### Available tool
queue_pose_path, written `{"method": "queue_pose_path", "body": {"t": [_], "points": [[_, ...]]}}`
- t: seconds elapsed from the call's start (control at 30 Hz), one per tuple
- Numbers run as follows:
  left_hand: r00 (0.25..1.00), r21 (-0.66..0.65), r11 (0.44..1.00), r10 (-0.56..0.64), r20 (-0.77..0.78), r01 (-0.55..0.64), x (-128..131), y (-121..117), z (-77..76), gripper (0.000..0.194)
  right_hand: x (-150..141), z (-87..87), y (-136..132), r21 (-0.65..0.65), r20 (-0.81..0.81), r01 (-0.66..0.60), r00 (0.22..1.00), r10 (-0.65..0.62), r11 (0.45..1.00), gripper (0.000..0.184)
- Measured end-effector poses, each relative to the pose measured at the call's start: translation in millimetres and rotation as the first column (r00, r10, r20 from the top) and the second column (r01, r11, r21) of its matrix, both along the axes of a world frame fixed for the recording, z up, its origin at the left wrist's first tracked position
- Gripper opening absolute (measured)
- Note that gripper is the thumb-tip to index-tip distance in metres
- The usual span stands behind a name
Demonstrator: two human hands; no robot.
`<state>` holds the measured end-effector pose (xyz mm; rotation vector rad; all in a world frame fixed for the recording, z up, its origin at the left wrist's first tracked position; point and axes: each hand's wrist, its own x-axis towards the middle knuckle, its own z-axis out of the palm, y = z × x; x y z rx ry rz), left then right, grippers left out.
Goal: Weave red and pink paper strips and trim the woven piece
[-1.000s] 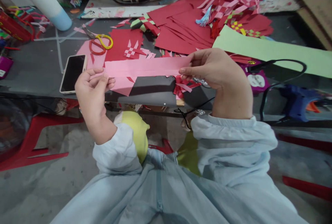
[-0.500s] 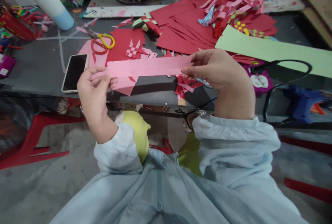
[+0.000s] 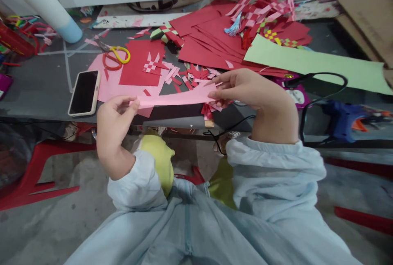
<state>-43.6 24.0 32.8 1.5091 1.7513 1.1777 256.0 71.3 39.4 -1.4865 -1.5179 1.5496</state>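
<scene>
A pink paper strip (image 3: 176,99) is held stretched above the front edge of the surface (image 3: 181,114), its ends pinched between thumb and fingers of the left hand (image 3: 118,115) and right hand (image 3: 242,89).

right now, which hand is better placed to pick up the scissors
Left, I'd judge: the left hand is closer to the scissors than the right hand, though both hold the pink strip.

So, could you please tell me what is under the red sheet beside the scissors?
A pink sheet shows past the left and near edges of the red sheet, so it seems to run beneath it. Anything else there is covered and cannot be seen.
</scene>
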Motion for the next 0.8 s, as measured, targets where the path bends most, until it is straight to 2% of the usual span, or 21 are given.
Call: {"method": "queue_pose_path", "body": {"t": [0.1, 0.23, 0.4, 0.53, 0.63, 0.8], "points": [[0.987, -0.101, 0.988, -0.129, -0.101, 0.118, 2, -5, 7.2, 0.019, 7, 5.8, -3, -0.039, 0.052, -0.086, 0.995, 0.088, 0.996, 0.014], [0.967, -0.157, 0.970, -0.209, -0.147, 0.185, 4, -6, 10.3, 0.016, 20, 12.0, -6, -0.059, 0.137, -0.196, 0.970, 0.203, 0.979, 0.015], [0.939, -0.195, 0.932, -0.329, -0.105, 0.305, 4, -5, 8.2, 0.014, 31, 19.4, -10, -0.093, 0.211, -0.256, 0.939, 0.270, 0.962, 0.028], [0.909, -0.244, 0.887, -0.414, -0.050, 0.391, 9, -8, 12.9, 0.016, 35, 21.0, -13, -0.076, 0.241, -0.324, 0.912, 0.333, 0.943, 0.034], [0.887, -0.257, 0.858, -0.462, -0.007, 0.445, 11, -11, 19.4, 0.015, 37, 18.9, -13, -0.058, 0.243, -0.394, 0.886, 0.395, 0.917, 0.036], [0.827, -0.227, 0.810, -0.561, -0.030, 0.541, 10, -13, 25.9, 0.014, 39, 18.0, -12, -0.062, 0.237, -0.413, 0.878, 0.416, 0.908, 0.034]]}}
